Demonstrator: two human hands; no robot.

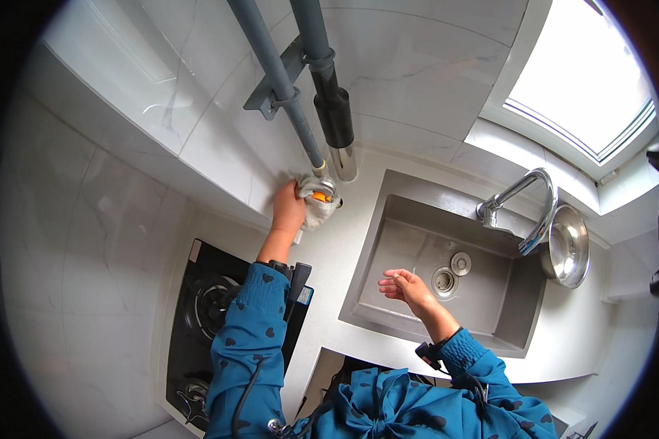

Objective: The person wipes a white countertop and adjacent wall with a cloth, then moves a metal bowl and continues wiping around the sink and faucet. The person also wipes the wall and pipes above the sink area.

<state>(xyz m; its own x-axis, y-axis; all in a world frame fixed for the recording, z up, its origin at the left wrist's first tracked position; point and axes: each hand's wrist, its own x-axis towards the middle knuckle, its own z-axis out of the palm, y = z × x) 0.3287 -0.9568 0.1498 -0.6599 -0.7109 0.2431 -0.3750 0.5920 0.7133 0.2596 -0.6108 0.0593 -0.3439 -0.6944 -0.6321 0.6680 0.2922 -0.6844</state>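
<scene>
My left hand (288, 210) is shut on a greyish-white cloth (314, 217). The cloth is bunched around a metal fitting with an orange part (321, 196), at the lower end of a thin grey pipe (303, 127). How my fingers lie behind the cloth is hidden. Over the grey sink (417, 241), my right hand (409, 290) hangs with its fingers loosely extended and nothing visible in it. Below and to its right are the sink drain (444, 282) and a round strainer or plug (461, 264).
A thicker pipe with a black sleeve (334, 118) stands beside the thin one, both held by a wall bracket (269, 93). A black gas hob (197, 329) lies under my left arm. A chrome faucet (543, 203) arches over the sink; a metal bowl (568, 247) leans behind it.
</scene>
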